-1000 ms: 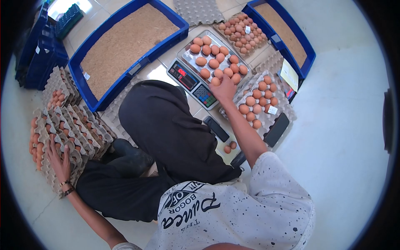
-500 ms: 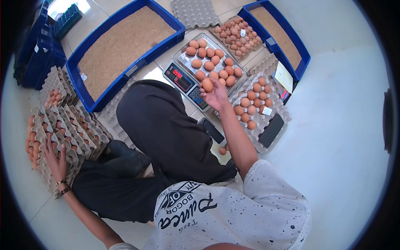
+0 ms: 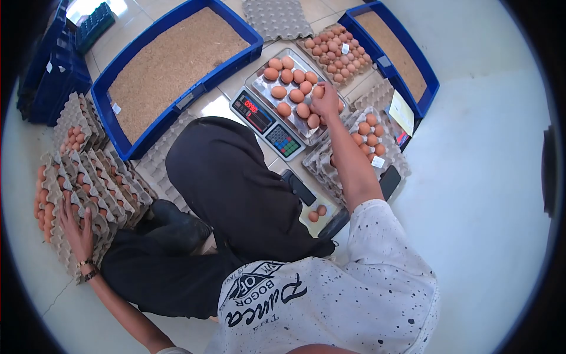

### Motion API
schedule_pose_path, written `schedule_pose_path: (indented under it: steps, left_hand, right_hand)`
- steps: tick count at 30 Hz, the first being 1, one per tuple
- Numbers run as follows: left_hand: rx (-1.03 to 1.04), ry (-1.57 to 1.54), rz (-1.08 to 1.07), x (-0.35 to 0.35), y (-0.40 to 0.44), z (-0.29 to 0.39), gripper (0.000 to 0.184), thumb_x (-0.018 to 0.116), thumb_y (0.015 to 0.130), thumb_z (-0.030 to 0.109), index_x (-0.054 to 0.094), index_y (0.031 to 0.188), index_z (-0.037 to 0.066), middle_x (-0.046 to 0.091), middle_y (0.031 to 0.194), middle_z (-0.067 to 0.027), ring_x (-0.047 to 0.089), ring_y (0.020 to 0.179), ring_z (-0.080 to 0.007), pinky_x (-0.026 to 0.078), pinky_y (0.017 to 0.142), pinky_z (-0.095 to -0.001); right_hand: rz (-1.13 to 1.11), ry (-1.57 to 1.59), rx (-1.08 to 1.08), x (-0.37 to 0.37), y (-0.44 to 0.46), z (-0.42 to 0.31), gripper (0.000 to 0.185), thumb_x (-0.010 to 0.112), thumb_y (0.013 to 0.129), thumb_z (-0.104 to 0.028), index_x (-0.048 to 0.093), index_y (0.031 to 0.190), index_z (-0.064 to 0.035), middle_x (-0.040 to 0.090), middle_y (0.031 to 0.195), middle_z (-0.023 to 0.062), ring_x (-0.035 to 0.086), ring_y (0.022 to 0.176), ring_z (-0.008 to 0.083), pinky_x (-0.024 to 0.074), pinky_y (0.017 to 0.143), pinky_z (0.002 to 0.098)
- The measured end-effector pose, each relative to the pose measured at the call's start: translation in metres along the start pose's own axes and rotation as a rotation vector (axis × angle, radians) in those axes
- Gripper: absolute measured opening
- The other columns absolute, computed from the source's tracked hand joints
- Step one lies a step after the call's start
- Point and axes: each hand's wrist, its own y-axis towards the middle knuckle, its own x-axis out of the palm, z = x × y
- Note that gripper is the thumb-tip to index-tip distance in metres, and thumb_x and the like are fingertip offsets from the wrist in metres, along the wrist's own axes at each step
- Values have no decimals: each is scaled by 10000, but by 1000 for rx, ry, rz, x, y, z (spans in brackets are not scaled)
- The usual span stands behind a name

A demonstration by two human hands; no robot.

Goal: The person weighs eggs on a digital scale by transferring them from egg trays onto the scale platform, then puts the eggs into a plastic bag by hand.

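Brown eggs lie spread on the metal plate of a digital scale with a lit red display. Over the right part of the plate is my right hand, its fingers closed on an egg. Just right of the scale, an egg tray partly filled with eggs sits on other trays, partly hidden by my right forearm. My left hand rests with its fingers spread against a tilted stack of egg-filled trays at the left.
Two blue bins hold brown granular material. A full egg tray sits behind the scale, near an empty tray. A phone and two loose eggs lie near my knee. Blue crates stand at the far left.
My right hand moved from the scale's near edge, where it held an egg, up and right over the plate, and now grips an egg there. My left hand has stayed on the stack.
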Motion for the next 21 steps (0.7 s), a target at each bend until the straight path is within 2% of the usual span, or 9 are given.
schedule_pose_path:
  steps: [2,5,8,11,21]
  left_hand:
    - [-1,17,-3,1,0,-1,589,583,905,335,388,1421,128,317,1461,-193,270,1362,-359,228,1105,-452]
    - [14,99,-9,2,0,-4,597,580,909,341,373,1435,149,317,1467,-181,273,1365,-355,248,1099,-449]
    - [9,124,-14,2,1,-5,596,579,910,343,374,1433,145,316,1468,-179,273,1367,-352,249,1099,-449]
    - [-2,110,-20,0,1,-1,589,577,910,345,383,1425,136,317,1466,-187,272,1366,-355,241,1101,-453]
    - [-5,93,-20,-1,2,2,579,575,908,338,397,1414,122,322,1462,-196,280,1361,-360,235,1104,-459]
  right_hand:
    - [-92,-16,-21,-3,2,2,396,729,684,-131,614,1050,-35,653,959,172,627,911,327,493,817,391]
    - [-82,39,60,7,2,6,432,747,688,-157,601,1075,-32,663,943,173,640,879,335,503,793,403]
    - [-61,-66,75,1,1,-12,412,753,696,-176,601,1045,-20,667,920,188,645,857,356,507,774,419]
    - [-187,-156,188,-8,4,-31,422,774,696,-193,571,1019,-13,632,988,210,600,977,362,486,853,427]
    - [-278,-322,146,6,12,-23,364,706,750,-198,580,1034,-8,642,975,207,616,960,362,521,822,427]
